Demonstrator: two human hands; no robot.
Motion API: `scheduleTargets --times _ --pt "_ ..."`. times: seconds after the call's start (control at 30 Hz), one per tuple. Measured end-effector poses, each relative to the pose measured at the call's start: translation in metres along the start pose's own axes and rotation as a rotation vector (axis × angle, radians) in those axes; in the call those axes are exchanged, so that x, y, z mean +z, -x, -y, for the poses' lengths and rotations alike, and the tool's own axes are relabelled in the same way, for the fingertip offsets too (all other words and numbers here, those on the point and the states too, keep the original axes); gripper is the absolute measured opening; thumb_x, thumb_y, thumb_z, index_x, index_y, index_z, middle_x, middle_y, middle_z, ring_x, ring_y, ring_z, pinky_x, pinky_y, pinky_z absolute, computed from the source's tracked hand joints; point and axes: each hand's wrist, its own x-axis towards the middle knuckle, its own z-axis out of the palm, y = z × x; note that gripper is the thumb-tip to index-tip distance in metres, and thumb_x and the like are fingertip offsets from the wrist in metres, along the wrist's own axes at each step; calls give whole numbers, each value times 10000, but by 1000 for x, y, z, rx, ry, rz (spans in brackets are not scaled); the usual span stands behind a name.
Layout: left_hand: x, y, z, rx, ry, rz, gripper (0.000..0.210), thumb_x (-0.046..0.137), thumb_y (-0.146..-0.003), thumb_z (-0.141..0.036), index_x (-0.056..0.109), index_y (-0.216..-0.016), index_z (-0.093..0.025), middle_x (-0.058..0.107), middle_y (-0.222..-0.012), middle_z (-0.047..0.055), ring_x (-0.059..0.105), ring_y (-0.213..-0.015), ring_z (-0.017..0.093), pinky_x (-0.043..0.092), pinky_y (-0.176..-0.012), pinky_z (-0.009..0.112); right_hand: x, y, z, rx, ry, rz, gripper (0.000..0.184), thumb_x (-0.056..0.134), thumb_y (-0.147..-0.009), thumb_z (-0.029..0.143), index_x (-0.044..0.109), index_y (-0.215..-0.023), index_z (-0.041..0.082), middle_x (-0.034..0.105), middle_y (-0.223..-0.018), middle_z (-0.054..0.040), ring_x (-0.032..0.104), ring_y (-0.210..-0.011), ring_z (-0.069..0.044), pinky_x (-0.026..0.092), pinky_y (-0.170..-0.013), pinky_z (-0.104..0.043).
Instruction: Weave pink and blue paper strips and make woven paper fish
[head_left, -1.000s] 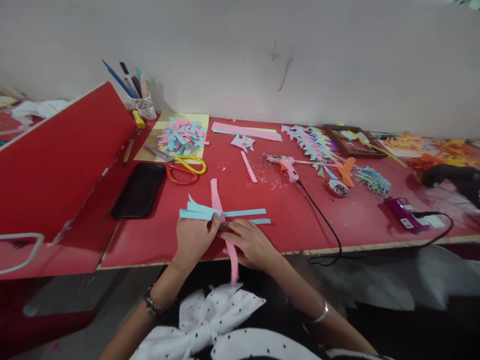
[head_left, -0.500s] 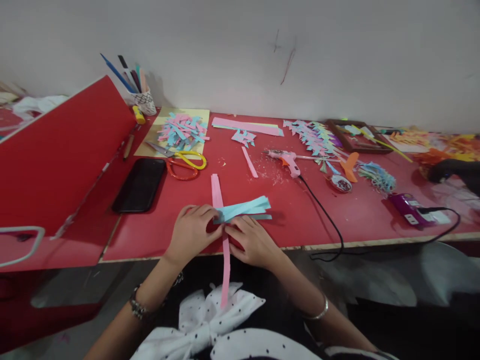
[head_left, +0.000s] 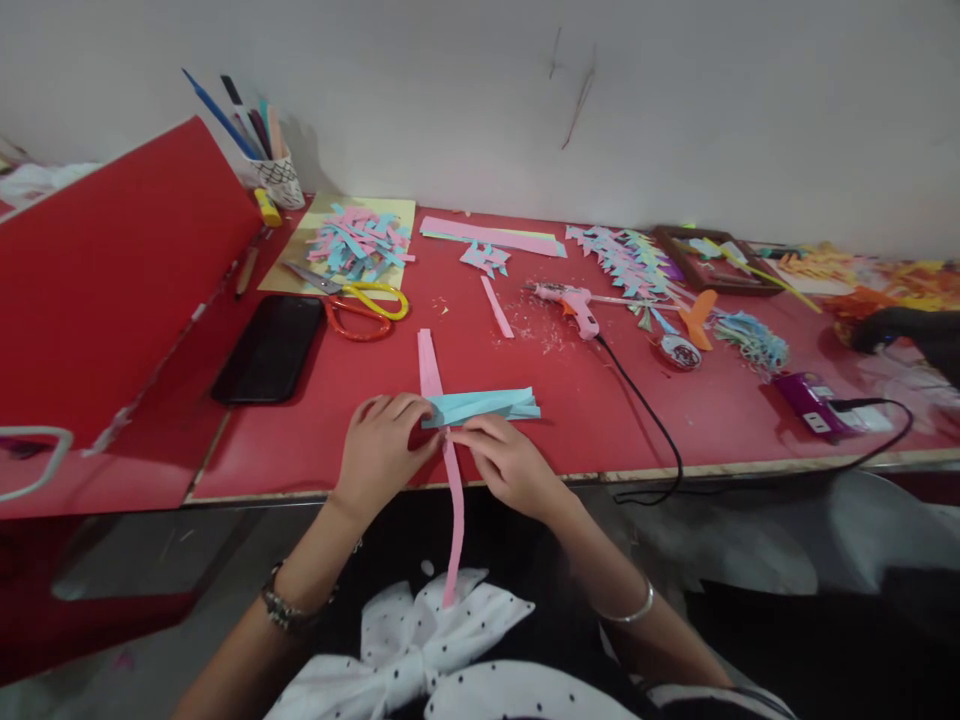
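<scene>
A long pink paper strip point(head_left: 457, 510) hangs from between my fingertips, over the table edge, down to the white dotted bow on my clothing. My left hand point(head_left: 381, 450) is closed in a pinch at the strip's upper end, its fingers also touching the left ends of the light blue paper strips point(head_left: 484, 404). My right hand point(head_left: 514, 465) meets it there, thumb and index finger closed at the same pink strip. Beneath the blue strips, which lie crosswise, a bundle of pink strips point(head_left: 428, 362) sticks out toward the wall. The fingertips partly hide where the papers meet.
Left of my hands lie a black phone point(head_left: 268, 350) and scissors point(head_left: 364, 307). Behind is a heap of paper cuttings point(head_left: 360, 243). A pink glue gun point(head_left: 574, 305) with a trailing cord lies to the right, near a purple power box point(head_left: 814, 405). A red board point(head_left: 127, 290) leans at left.
My right hand has shifted slightly off the blue strips, toward me and to the right, uncovering more of them. The view has tilted a little, so the table sits higher.
</scene>
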Motion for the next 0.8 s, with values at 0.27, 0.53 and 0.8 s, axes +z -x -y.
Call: scheduleTargets --times 0.27,0.53,0.8 --pt "1 2 1 16 28 -17 139 512 -756 -316 577 -813 -207 661 -875 40 575 -819 216 378 -767 332 5 -1 1 60 171 7 222 448 -838 209 594 -994 147 590 -940 -80 498 -871 -193 417 -754 -317" --pt "2 4 1 14 14 -31 141 545 -735 -322 580 -815 -212 664 -888 31 574 -820 214 373 -788 335 3 1 1 47 221 -105 299 348 -861 170 611 -1001 188 583 -896 -75 500 -828 -171 403 -736 -295" --pt "5 5 1 42 -2 -96 113 536 -745 -304 580 -783 -208 675 -880 25 583 -806 205 367 -822 344 -5 -6 -7 183 398 -104 326 341 -858 103 600 -1013 227 586 -1126 -75 517 -1001 -193 198 -893 -426"
